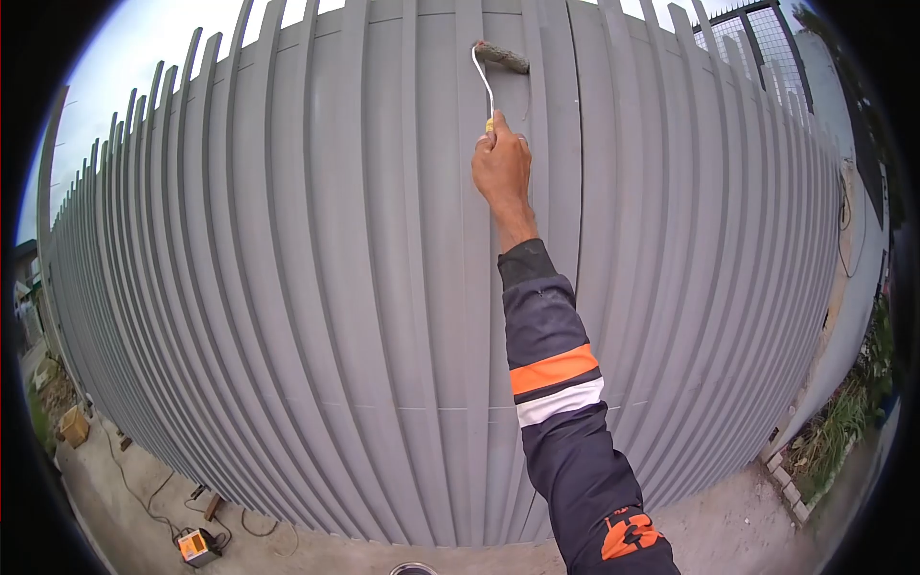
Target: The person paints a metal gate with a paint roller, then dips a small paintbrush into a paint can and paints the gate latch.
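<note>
My right hand [502,165] is raised high, its fingers wrapped round the yellow handle of a paint roller [502,57]. A bent white wire frame runs up from the handle to the roller's dark, paint-stained sleeve, which lies against the upper part of a grey slatted metal gate [441,287]. The sleeve sits between two upright slats, slightly tilted. A dark sleeve with orange and white bands covers my right arm. My left hand is out of view.
An orange and grey boxed device [197,547] with cables stands on the concrete ground at lower left. Farther left is a yellowish box [74,426]. The rim of a round container [413,569] shows at the bottom edge. Plants [832,436] grow behind a brick border at right.
</note>
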Demonstrator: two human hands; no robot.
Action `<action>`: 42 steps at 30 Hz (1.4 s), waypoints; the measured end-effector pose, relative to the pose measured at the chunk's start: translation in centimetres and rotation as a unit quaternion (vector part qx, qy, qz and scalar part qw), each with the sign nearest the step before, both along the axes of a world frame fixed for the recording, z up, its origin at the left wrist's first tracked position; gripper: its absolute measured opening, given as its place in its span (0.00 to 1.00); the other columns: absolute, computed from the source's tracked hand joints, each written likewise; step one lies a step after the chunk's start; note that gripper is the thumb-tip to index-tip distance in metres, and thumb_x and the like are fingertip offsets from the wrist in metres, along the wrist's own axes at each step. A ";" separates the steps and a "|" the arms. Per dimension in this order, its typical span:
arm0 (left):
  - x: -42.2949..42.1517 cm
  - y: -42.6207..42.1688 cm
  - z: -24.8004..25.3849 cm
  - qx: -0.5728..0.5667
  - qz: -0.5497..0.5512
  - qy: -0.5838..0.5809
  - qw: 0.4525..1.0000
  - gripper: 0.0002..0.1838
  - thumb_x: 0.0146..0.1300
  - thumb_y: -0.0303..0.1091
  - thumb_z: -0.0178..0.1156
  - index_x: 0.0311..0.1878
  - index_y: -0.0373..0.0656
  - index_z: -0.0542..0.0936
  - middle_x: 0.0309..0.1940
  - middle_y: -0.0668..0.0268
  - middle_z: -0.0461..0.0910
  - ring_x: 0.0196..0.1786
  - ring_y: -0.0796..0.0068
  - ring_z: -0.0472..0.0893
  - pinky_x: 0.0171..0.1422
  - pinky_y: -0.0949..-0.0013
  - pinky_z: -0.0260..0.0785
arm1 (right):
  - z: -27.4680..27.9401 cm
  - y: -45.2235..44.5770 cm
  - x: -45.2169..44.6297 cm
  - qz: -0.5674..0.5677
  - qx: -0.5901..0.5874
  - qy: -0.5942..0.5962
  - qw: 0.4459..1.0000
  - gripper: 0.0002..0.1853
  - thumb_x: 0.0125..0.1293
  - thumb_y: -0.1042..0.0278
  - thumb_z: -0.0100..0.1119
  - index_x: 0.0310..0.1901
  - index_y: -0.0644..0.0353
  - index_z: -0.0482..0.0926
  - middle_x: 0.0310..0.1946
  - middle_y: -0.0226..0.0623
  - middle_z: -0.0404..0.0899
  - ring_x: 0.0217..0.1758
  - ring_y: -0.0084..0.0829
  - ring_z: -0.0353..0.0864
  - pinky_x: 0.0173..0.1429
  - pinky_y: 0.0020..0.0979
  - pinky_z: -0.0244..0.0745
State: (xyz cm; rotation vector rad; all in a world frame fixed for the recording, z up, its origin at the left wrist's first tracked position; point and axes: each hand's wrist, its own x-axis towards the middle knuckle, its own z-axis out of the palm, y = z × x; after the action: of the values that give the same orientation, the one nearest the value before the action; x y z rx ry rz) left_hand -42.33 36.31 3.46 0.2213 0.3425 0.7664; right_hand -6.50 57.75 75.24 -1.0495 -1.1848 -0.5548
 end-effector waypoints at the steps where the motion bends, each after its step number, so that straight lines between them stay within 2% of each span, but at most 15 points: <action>1: -0.1 0.3 -0.4 0.013 -0.012 -0.014 1.000 0.40 0.71 0.77 0.40 0.73 0.59 0.72 0.66 0.64 0.78 0.67 0.58 0.78 0.61 0.38 0.74 | 0.8 -0.1 0.2 -0.006 0.005 -0.011 1.000 0.26 0.75 0.73 0.49 0.73 0.71 0.67 0.48 0.58 0.77 0.52 0.46 0.79 0.56 0.44 0.79; 4: 0.2 0.4 -1.1 0.011 0.010 0.039 0.999 0.39 0.71 0.76 0.41 0.70 0.58 0.75 0.64 0.65 0.81 0.66 0.58 0.79 0.57 0.38 0.77 | 1.2 -0.7 0.6 -0.005 0.003 -0.022 1.000 0.26 0.74 0.74 0.50 0.72 0.73 0.67 0.43 0.53 0.80 0.54 0.45 0.78 0.56 0.43 0.78; 9: 2.3 1.0 1.8 -0.029 0.026 0.049 0.998 0.39 0.70 0.76 0.43 0.68 0.56 0.76 0.61 0.63 0.82 0.61 0.52 0.81 0.50 0.39 0.79 | -6.1 -2.5 0.3 -0.001 -0.026 -0.008 1.000 0.27 0.73 0.74 0.50 0.71 0.73 0.68 0.38 0.47 0.83 0.52 0.43 0.78 0.55 0.41 0.78; 12: 3.4 1.4 3.1 -0.041 0.037 0.050 0.997 0.39 0.69 0.76 0.44 0.67 0.55 0.77 0.59 0.61 0.83 0.58 0.48 0.82 0.46 0.39 0.80 | -4.9 -1.6 1.3 0.006 -0.024 -0.012 1.000 0.26 0.73 0.74 0.50 0.71 0.71 0.69 0.40 0.48 0.83 0.51 0.43 0.78 0.56 0.42 0.77; 17: 4.7 2.1 4.9 -0.063 0.053 0.062 0.995 0.39 0.68 0.76 0.46 0.65 0.53 0.78 0.56 0.59 0.85 0.52 0.42 0.84 0.39 0.40 0.82 | 4.2 -0.2 2.3 0.009 0.033 -0.025 0.999 0.25 0.72 0.73 0.51 0.70 0.69 0.72 0.41 0.51 0.83 0.52 0.48 0.80 0.57 0.45 0.77; 19: 5.2 2.4 5.3 -0.077 0.062 0.069 0.993 0.39 0.68 0.75 0.47 0.64 0.53 0.79 0.55 0.58 0.85 0.50 0.40 0.85 0.37 0.40 0.82 | 5.9 0.4 2.8 0.019 0.029 -0.022 0.999 0.25 0.72 0.73 0.51 0.69 0.69 0.72 0.42 0.52 0.83 0.52 0.49 0.81 0.58 0.46 0.77; 21: 4.9 2.7 4.2 -0.055 0.044 0.055 0.996 0.39 0.68 0.75 0.46 0.65 0.54 0.78 0.56 0.59 0.85 0.53 0.44 0.84 0.40 0.40 0.82 | 6.3 0.6 3.1 0.017 0.017 -0.016 1.000 0.25 0.72 0.72 0.51 0.69 0.68 0.72 0.43 0.54 0.83 0.53 0.50 0.81 0.58 0.45 0.78; 27: 4.7 4.1 1.5 0.004 0.000 0.010 1.000 0.38 0.71 0.75 0.42 0.67 0.57 0.77 0.60 0.65 0.83 0.60 0.55 0.82 0.49 0.39 0.80 | -2.5 -1.0 2.3 0.006 -0.001 -0.028 1.000 0.25 0.73 0.72 0.50 0.70 0.69 0.72 0.44 0.54 0.82 0.51 0.45 0.80 0.56 0.44 0.78; 28: 4.8 4.4 1.7 0.013 -0.007 -0.002 1.000 0.38 0.71 0.75 0.42 0.67 0.57 0.77 0.61 0.66 0.83 0.62 0.57 0.82 0.51 0.39 0.80 | -1.9 -0.8 2.4 0.001 0.011 -0.034 0.999 0.25 0.73 0.72 0.50 0.70 0.69 0.71 0.42 0.52 0.82 0.51 0.44 0.79 0.55 0.43 0.78; 34: 6.6 3.6 4.2 -0.024 0.016 0.061 0.998 0.38 0.71 0.76 0.42 0.66 0.57 0.78 0.58 0.65 0.84 0.54 0.57 0.85 0.41 0.46 0.82 | -0.2 -3.0 3.2 0.028 0.059 -0.046 0.997 0.25 0.74 0.72 0.50 0.71 0.69 0.71 0.33 0.42 0.79 0.45 0.36 0.77 0.51 0.39 0.78; 39: 7.1 3.8 2.3 -0.019 -0.040 0.011 0.999 0.39 0.70 0.76 0.42 0.67 0.55 0.77 0.58 0.65 0.84 0.55 0.56 0.85 0.42 0.47 0.82 | -9.6 -6.1 2.9 0.069 0.061 -0.033 0.995 0.25 0.74 0.74 0.52 0.72 0.68 0.71 0.30 0.38 0.75 0.41 0.28 0.75 0.42 0.31 0.78; 42: 7.6 3.7 1.7 0.004 -0.044 0.012 0.999 0.37 0.72 0.73 0.45 0.66 0.53 0.78 0.59 0.63 0.84 0.57 0.57 0.85 0.47 0.47 0.83 | -13.1 -5.5 2.1 0.066 0.001 -0.022 0.998 0.26 0.74 0.76 0.52 0.72 0.67 0.70 0.31 0.38 0.74 0.40 0.26 0.74 0.38 0.28 0.77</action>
State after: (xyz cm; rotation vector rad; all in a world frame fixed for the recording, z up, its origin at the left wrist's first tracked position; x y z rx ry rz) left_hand -34.78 40.06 5.16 0.2516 0.3510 0.6785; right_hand -4.40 52.25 62.13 -0.9543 -1.2810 -0.4779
